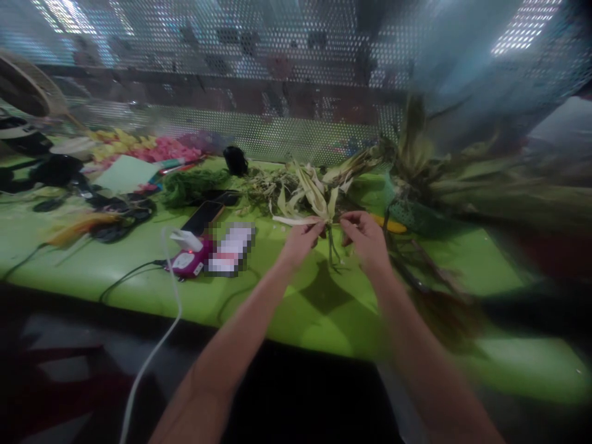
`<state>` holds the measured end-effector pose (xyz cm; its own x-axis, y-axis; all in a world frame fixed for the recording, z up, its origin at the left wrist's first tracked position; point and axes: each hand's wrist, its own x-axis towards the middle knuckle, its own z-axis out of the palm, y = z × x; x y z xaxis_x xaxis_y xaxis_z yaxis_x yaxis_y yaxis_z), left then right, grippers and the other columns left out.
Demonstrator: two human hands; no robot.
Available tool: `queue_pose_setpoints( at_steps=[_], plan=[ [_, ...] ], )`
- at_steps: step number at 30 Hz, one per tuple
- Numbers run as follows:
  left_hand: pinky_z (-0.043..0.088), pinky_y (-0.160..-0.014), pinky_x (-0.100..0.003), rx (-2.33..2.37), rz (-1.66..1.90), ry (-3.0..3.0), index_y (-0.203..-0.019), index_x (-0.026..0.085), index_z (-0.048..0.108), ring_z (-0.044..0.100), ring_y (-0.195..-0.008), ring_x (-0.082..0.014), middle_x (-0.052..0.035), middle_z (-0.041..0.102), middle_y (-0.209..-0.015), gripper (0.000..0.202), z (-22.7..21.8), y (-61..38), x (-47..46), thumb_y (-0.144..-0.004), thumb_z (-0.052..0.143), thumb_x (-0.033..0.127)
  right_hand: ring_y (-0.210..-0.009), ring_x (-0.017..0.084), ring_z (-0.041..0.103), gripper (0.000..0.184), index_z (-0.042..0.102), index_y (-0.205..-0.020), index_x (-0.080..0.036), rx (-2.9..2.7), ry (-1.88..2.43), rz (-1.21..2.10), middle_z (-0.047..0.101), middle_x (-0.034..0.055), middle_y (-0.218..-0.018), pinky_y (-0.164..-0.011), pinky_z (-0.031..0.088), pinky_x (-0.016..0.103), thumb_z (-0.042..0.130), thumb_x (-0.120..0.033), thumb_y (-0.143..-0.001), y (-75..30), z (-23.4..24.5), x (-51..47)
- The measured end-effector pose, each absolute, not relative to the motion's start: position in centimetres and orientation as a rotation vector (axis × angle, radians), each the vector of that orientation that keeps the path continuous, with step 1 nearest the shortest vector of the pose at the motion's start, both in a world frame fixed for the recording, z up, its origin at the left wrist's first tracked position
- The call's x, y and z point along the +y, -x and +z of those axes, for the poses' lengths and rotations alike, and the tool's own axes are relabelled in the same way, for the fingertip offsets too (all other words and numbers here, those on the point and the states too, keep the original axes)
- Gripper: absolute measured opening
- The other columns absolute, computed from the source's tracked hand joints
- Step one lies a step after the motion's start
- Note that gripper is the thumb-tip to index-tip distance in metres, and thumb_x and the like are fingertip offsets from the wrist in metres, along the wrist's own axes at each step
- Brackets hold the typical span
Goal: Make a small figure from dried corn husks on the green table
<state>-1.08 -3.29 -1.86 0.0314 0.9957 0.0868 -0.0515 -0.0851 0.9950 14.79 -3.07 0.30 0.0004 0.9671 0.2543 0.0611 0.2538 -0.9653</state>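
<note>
A flower-like bunch of pale dried husk leaves (315,192) with thin green stems (332,245) stands upright over the bright green table. My left hand (298,245) pinches it at the neck, where the leaves meet the stems. Just to the right of the neck, my right hand (365,239) has its thumb and fingertips pressed together. Whatever may be between them is too small to make out. Behind the bunch lies a heap of dry plant scraps (272,185), partly hidden by the leaves.
Left of my hands, a purple power adapter (190,259) trails a white cable beside a pixelated phone (231,246). A dark phone (202,216) and green fibre (194,185) lie behind. A green basket (411,213) of dried leaves stands right. A perforated metal screen (277,111) backs the table.
</note>
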Motion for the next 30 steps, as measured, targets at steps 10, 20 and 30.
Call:
queue_pose_setpoints(
  at_steps=[10, 20, 30],
  plan=[
    [0.044, -0.08, -0.03, 1.096, 1.211, -1.432, -0.087, 0.015, 0.067, 0.057, -0.078, -0.0139, -0.0032, 0.067, -0.083, 0.015, -2.3, 0.8, -2.6, -0.076, 0.063, 0.023, -0.06, 0.013, 0.053, 0.02, 0.066, -0.078, -0.018, -1.476, 1.172, 0.982, 0.061, -0.001, -0.066, -0.059, 0.044, 0.028, 0.07, -0.035, -0.069, -15.0, -0.2, -2.6],
    [0.042, -0.089, -0.031, 1.457, 1.911, -1.402, -0.104, 0.02, 0.058, 0.054, -0.099, -0.0177, -0.007, 0.06, -0.107, 0.029, 0.9, 3.9, -3.6, -0.084, 0.061, 0.041, -0.069, 0.016, 0.053, 0.02, 0.066, -0.075, -0.019, -1.653, 1.229, 0.671, 0.059, 0.0017, -0.076, -0.064, 0.041, 0.029, 0.07, -0.038, -0.071, -15.8, -0.5, -2.4],
    [0.035, -0.095, -0.037, 1.289, 1.123, -1.979, -0.068, 0.021, 0.063, 0.052, -0.074, -0.0187, -0.0026, 0.059, -0.067, 0.025, -0.3, 1.8, -3.6, -0.088, 0.053, 0.032, -0.084, 0.018, 0.057, 0.012, 0.068, -0.084, -0.02, -1.759, 1.046, 0.595, 0.061, 0.0056, -0.093, -0.074, 0.047, 0.031, 0.066, -0.031, -0.08, -15.4, -0.3, -2.6]
  ],
)
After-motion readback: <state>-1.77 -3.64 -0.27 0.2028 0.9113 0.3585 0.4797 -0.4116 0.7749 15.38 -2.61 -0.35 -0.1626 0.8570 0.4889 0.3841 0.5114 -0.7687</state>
